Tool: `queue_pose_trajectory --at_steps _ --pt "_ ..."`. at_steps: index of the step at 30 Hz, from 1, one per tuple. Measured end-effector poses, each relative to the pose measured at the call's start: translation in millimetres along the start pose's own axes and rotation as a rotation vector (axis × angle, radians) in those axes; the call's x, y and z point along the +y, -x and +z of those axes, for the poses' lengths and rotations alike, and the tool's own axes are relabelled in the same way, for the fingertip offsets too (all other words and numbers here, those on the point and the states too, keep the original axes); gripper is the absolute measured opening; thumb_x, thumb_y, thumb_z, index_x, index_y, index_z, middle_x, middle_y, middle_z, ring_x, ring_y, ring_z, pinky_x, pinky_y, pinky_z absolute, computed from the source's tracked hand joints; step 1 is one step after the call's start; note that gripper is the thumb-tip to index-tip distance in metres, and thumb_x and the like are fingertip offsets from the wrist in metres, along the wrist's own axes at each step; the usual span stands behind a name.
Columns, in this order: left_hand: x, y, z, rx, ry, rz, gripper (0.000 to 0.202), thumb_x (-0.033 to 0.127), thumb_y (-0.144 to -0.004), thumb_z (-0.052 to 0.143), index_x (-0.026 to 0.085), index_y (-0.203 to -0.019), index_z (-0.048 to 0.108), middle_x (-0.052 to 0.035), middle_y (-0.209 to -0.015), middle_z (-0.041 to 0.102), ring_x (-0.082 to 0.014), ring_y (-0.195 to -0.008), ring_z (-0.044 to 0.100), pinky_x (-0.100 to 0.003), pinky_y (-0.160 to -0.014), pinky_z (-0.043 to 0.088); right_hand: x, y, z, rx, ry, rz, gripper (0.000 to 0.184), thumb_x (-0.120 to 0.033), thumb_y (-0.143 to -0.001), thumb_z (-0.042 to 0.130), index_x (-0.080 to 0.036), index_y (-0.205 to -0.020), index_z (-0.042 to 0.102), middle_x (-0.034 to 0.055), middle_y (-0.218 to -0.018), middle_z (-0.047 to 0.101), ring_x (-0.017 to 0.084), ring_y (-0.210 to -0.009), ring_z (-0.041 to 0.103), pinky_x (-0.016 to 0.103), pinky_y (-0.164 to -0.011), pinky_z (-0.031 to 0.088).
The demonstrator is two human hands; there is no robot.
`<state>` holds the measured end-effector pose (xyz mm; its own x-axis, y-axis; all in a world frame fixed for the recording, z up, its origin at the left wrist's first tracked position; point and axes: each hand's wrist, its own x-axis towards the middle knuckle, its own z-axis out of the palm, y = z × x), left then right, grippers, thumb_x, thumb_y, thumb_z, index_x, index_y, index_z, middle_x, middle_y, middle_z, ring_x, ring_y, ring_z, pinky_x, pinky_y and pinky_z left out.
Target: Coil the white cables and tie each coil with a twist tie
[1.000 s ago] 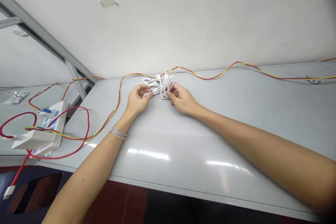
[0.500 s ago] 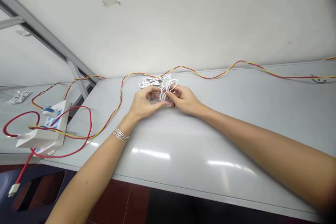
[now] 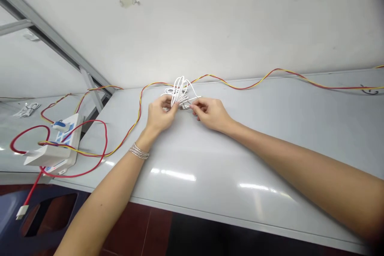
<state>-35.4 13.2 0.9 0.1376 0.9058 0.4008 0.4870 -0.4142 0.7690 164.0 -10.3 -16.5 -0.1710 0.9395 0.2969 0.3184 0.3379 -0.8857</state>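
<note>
My left hand is closed around a looped white cable, pinching it between thumb and fingers so its loops stand up above the grip. Close by on the right, my right hand has thumb and forefinger pressed together on a thin dark twist tie at the lower part of the bundle. A loose strand of the cable passes just above the right fingers. Behind the held loops lies a second white coiled cable on the grey table, partly hidden.
A red and yellow twisted wire snakes along the table's back edge. At left sit a white power strip with plugs, a red cable and another tied white cable. A blue plastic stool stands below the table edge.
The held white cable has shifted left and up, its loops now fanning above my left hand. My right fingers have moved off the loops to the dark tie, and the hands are farther apart.
</note>
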Motion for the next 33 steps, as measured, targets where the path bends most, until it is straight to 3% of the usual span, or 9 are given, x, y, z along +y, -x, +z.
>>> queue_pose_trajectory --at_steps 2,6,10,14,17,21,28,33 --pt "-1.7 0.0 0.5 0.039 0.038 0.008 0.018 0.033 -0.084 0.073 0.017 -0.092 0.070 -0.0078 -0.092 0.077 -0.0167 -0.076 0.072 -0.030 -0.076 0.059 -1.7 0.6 -0.7 0.033 0.034 -0.002 0.015 -0.033 -0.091 0.064 -0.018 -0.092 0.066 0.0022 -0.076 0.070 0.015 -0.059 0.061 0.031 -0.065 0.047" --pt "-0.5 1.2 4.2 0.093 0.199 0.051 0.024 0.037 -0.083 0.077 0.016 -0.093 0.070 -0.0072 -0.091 0.075 -0.0154 -0.073 0.072 -0.029 -0.074 0.058 -4.2 2.3 -1.3 0.043 0.074 -0.008 0.024 -0.035 -0.087 0.069 -0.019 -0.103 0.061 -0.0008 -0.082 0.069 0.012 -0.053 0.059 0.031 -0.068 0.049" --pt "4.5 2.0 8.0 0.073 0.456 0.023 0.035 0.043 -0.077 0.084 0.015 -0.088 0.067 -0.0060 -0.087 0.074 -0.0165 -0.075 0.074 -0.030 -0.077 0.061 -1.9 1.9 0.7 0.111 0.120 -0.041 0.024 -0.032 -0.083 0.071 -0.019 -0.099 0.058 0.0011 -0.087 0.067 0.014 -0.060 0.062 0.032 -0.069 0.051" --pt "6.9 1.6 8.1 0.086 0.554 -0.001 0.040 0.047 -0.075 0.086 0.016 -0.090 0.066 -0.0054 -0.089 0.074 -0.0192 -0.079 0.076 -0.035 -0.081 0.063 2.1 -1.2 1.6 0.256 0.144 0.001 0.026 -0.038 -0.083 0.074 -0.019 -0.088 0.056 0.0076 -0.097 0.068 0.018 -0.076 0.065 0.034 -0.074 0.052" --pt "5.2 1.0 7.8 0.061 0.592 -0.006 0.040 0.047 -0.076 0.086 0.016 -0.091 0.065 -0.0051 -0.090 0.074 -0.0204 -0.082 0.077 -0.039 -0.087 0.063 3.7 -2.8 0.4 0.280 0.017 0.069 0.030 -0.043 -0.084 0.073 -0.020 -0.095 0.057 0.0062 -0.095 0.069 0.018 -0.074 0.066 0.034 -0.072 0.052" --pt "2.2 1.2 8.4 0.016 0.614 -0.013 0.040 0.046 -0.076 0.085 0.016 -0.094 0.064 -0.0059 -0.092 0.073 -0.0206 -0.083 0.076 -0.042 -0.089 0.062 2.8 -2.8 -0.8 0.216 -0.142 -0.008 0.023 -0.042 -0.091 0.064 -0.020 -0.100 0.063 0.0037 -0.087 0.070 0.017 -0.075 0.066 0.033 -0.073 0.053" --pt "-3.9 2.0 10.4 -0.005 0.577 0.008 0.045 0.043 -0.069 0.090 0.019 -0.089 0.059 -0.0036 -0.087 0.068 -0.0179 -0.079 0.071 -0.037 -0.080 0.062 4.1 -6.8 -1.9 0.236 -0.384 -0.023 0.053 -0.073 -0.082 0.067 -0.021 -0.089 0.058 0.0039 -0.086 0.066 0.017 -0.073 0.066 0.029 -0.062 0.051" --pt "-3.2 1.7 11.6 0.008 0.488 -0.013 0.038 0.036 -0.066 0.091 0.018 -0.076 0.058 -0.0009 -0.079 0.063 -0.0143 -0.077 0.065 -0.032 -0.081 0.058 4.4 -6.9 -2.0 0.289 -0.400 -0.052 0.055 -0.074 -0.081 0.069 -0.020 -0.086 0.059 0.0036 -0.083 0.064 0.017 -0.074 0.066 0.030 -0.062 0.051"
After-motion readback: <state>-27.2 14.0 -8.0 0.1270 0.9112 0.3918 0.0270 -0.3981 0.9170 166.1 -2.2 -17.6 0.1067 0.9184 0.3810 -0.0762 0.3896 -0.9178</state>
